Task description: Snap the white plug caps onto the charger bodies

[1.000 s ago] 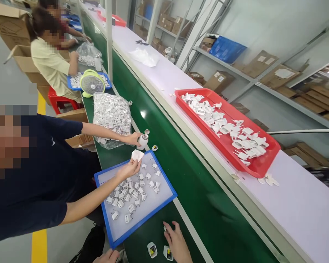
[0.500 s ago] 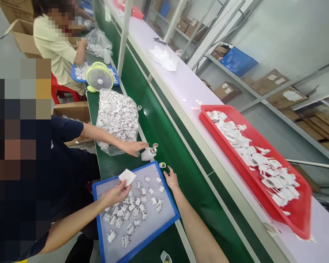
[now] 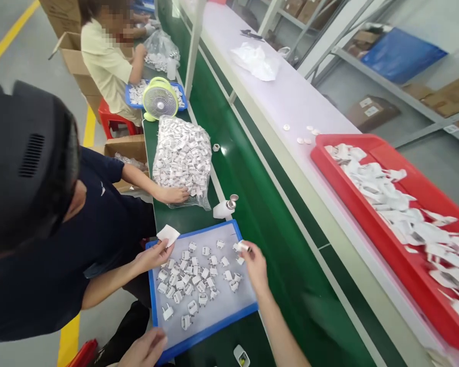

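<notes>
My right hand (image 3: 256,267) is closed on a small white charger casing (image 3: 244,246), held over the far right corner of a blue-rimmed tray (image 3: 210,321). Loose white two-pin plugs (image 3: 193,278) lie scattered in this tray. At the bottom edge, beside the tray's near left corner, my left hand (image 3: 145,349) is partly in view, open, with nothing seen in it. Another white charger casing (image 3: 241,356), with something yellow inside, rests on the green table below the tray.
A co-worker at left holds a white paper (image 3: 168,235) over the tray's edge; their other hand touches a clear bag of plugs (image 3: 183,158). Beyond the tray stands a white pump bottle (image 3: 224,208). A red tray (image 3: 401,168) of white parts occupies the shelf at right.
My right hand has picked up the casing from the tray's far right corner. My left hand has come into view. The co-worker's hand has drawn back from the bottle to the bag.
</notes>
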`<state>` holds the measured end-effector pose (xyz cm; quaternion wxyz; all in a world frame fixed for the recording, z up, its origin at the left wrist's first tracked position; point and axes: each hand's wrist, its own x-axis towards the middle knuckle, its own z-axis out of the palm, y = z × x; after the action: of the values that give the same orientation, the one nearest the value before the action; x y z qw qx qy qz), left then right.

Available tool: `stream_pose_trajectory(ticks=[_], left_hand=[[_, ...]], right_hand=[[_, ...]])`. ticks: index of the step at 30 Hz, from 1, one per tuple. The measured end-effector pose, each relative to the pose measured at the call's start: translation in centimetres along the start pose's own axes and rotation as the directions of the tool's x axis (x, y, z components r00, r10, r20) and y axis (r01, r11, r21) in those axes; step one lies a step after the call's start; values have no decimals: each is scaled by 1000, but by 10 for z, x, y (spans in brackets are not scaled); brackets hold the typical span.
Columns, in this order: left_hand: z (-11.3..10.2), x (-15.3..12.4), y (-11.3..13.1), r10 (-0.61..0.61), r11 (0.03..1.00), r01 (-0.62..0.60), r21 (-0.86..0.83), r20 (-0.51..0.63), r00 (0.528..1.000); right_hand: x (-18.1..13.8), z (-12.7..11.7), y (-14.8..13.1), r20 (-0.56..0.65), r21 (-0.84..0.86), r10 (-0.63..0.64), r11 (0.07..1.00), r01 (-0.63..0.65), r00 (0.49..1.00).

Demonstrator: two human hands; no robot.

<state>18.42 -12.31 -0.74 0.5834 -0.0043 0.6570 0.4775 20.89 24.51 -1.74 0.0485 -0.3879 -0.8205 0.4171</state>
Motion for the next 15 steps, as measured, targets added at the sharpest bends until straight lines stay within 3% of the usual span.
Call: stream_pose_trajectory(ticks=[3, 5, 8, 9, 11, 13, 15], left_hand=[[35, 4, -5, -54, 965, 37, -261, -56, 997], [53, 9, 0, -80, 898, 61, -436, -24, 997], [68, 11, 7, -16, 892, 24, -451, 21, 1000], [70, 9, 7, -13, 899, 20, -437, 19, 1000], [71, 5, 5, -49, 888, 57, -456, 29, 998], [70, -1, 2, -117, 849, 132, -512, 61, 991], [66, -7, 3, -136, 813, 149, -563, 66, 989]], right_hand=[[-113, 15, -18, 175, 113, -148, 985, 130, 973], [-180, 28, -34, 272, 148, -220, 971, 186, 937], [-235, 37, -50, 417, 99, -261, 965, 242, 871], [-239, 37, -49, 432, 77, -244, 969, 234, 868], [-227, 34, -36, 371, 9, -146, 988, 154, 917], [-197, 31, -12, 208, -88, 6, 996, 12, 978], [-160, 33, 17, 91, -177, 127, 978, -110, 988]])
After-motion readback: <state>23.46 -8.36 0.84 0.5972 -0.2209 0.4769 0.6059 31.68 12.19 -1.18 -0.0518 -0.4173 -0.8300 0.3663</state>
